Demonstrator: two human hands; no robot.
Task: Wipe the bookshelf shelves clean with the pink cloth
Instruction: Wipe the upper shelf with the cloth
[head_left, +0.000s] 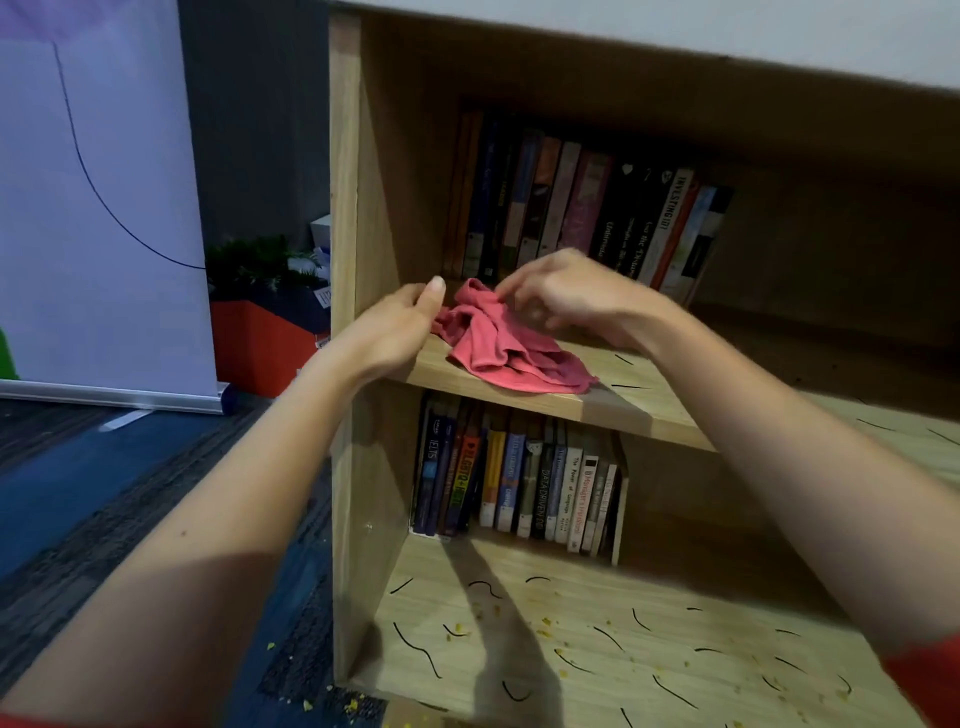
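Note:
The pink cloth (506, 343) lies crumpled on the middle shelf (639, 405) of the wooden bookshelf (345, 208), near its left end. My right hand (566, 293) hovers over the cloth's top and its fingertips pinch a raised fold. At the cloth's left edge my left hand (400, 325) rests with its thumb up; its fingers are hidden behind the hand. The lower shelf (597, 634) is strewn with thin black strands and yellow crumbs. A few black strands also lie on the middle shelf to the right of the cloth.
A row of books (587, 213) stands at the back of the middle shelf, another row (519, 478) at the back of the lower one. Left of the bookshelf are a white banner (93, 208), a red planter (265, 338) and blue-grey carpet (104, 493) with crumbs.

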